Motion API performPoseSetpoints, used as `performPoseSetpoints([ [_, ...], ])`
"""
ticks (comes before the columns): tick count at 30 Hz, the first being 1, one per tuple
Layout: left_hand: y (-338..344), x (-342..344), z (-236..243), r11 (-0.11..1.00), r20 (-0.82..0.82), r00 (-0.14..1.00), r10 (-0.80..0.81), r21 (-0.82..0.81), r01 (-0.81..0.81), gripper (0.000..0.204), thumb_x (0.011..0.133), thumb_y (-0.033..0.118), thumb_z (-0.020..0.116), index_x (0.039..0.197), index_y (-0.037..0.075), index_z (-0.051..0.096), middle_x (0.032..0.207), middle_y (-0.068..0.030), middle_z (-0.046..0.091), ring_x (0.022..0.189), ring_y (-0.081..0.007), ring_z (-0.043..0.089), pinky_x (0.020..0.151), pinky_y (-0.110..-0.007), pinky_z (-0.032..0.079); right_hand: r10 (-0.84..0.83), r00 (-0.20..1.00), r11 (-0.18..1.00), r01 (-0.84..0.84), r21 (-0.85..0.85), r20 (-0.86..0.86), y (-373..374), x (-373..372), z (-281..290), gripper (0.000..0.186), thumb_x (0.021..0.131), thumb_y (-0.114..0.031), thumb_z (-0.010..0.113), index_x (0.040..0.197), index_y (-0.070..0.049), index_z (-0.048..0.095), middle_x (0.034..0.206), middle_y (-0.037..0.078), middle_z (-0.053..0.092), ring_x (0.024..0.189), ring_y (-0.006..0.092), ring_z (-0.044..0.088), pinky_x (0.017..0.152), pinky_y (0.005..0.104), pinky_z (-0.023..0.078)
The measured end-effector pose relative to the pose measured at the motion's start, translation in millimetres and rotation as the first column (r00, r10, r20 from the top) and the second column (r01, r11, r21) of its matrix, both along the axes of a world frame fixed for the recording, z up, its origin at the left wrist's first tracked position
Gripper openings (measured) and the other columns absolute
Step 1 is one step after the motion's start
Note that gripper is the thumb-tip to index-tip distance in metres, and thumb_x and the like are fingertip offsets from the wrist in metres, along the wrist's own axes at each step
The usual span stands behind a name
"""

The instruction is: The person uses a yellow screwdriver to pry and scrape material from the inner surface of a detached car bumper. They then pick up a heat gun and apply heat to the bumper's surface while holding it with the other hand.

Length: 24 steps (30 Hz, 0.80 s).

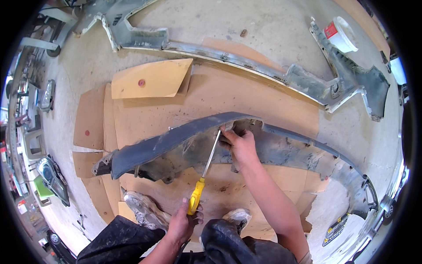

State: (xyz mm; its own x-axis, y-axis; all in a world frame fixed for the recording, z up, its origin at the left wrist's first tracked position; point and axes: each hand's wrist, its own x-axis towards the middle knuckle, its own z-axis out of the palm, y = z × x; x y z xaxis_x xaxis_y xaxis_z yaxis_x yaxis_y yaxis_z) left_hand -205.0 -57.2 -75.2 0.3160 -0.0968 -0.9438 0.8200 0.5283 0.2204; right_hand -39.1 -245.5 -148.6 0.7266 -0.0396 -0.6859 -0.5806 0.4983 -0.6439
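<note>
Looks only partway done: your left hand (182, 223) grips a yellow-handled metal screwdriver (197, 195), right hand (241, 148) curled at the curved blue-grey plastic panel (162, 150).

Left hand (183, 219) low, fingers round the yellow handle of a screwdriver (196, 196), its shaft slanting up to the inner edge of a long, curved dark panel (176, 141); my right hand (241, 147) grips that edge beside the tip. Panel lies across flattened cardboard (259, 102), just ahead of my scuffed shoes (144, 210). Beyond, on concrete floor (281, 26), a long grey moulded part (237, 60) with a white bucket (343, 36) near its right end; yellow-and-black item (335, 229) down at right.
</note>
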Motion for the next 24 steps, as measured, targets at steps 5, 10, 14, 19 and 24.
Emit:
performPoseSetpoints([
  [5,6,-10,0,0.992,0.064,0.993,-0.1,0.087,0.094,0.04,0.095,0.041,0.051,0.104,0.002,0.053,0.085,-0.0072,0.056,0.071,-0.0183,0.056,0.063,-0.031,0.046,0.025,1.0,0.984,-0.027,0.175,0.018,-5,-4,-4,0.016,0.086,-0.006,0.064,0.101,-0.002,0.058,0.096,0.008,0.065,0.084,0.0208,0.065,0.072,0.035,0.053],
  [10,13,-25,6,0.983,0.092,0.987,-0.134,0.138,0.12,0.039,0.097,0.04,0.048,0.101,0.002,0.053,0.083,-0.0069,0.055,0.07,-0.0168,0.056,0.063,-0.03,0.047,0.129,0.988,0.98,-0.139,0.139,0.079,-5,-14,-15,0.019,0.086,-0.003,0.061,0.104,-0.001,0.058,0.097,0.011,0.065,0.088,0.025,0.066,0.073,0.0404,0.054],
  [14,17,-38,6,0.959,0.094,0.972,-0.213,0.209,0.19,0.04,0.096,0.042,0.05,0.106,0.004,0.048,0.083,-0.0076,0.054,0.071,-0.0186,0.055,0.063,-0.032,0.046,0.189,0.98,0.969,-0.197,0.147,0.068,0,-16,-14,0.017,0.086,-0.002,0.058,0.102,0.002,0.058,0.095,0.014,0.065,0.088,0.0268,0.066,0.073,0.0417,0.055],
  [19,20,-50,-4,0.975,0.129,0.977,-0.17,0.163,0.148,0.032,0.098,0.031,0.049,0.113,0.003,0.049,0.091,-0.0082,0.056,0.077,-0.0168,0.057,0.071,-0.031,0.049,0.092,0.996,0.936,-0.084,0.341,-0.009,8,-24,-19,0.017,0.087,-0.005,0.055,0.103,0.002,0.058,0.094,0.014,0.065,0.09,0.027,0.064,0.08,0.0419,0.052],
  [24,25,-54,-11,0.963,0.075,0.98,-0.182,0.215,0.162,0.034,0.098,0.029,0.05,0.12,0.002,0.048,0.095,-0.0094,0.057,0.078,-0.0173,0.058,0.071,-0.031,0.05,0.069,0.997,0.889,-0.053,0.455,-0.02,19,-25,-12,0.019,0.09,-0.013,0.053,0.101,0.001,0.06,0.094,0.012,0.065,0.094,0.0248,0.062,0.085,0.0422,0.048],
])
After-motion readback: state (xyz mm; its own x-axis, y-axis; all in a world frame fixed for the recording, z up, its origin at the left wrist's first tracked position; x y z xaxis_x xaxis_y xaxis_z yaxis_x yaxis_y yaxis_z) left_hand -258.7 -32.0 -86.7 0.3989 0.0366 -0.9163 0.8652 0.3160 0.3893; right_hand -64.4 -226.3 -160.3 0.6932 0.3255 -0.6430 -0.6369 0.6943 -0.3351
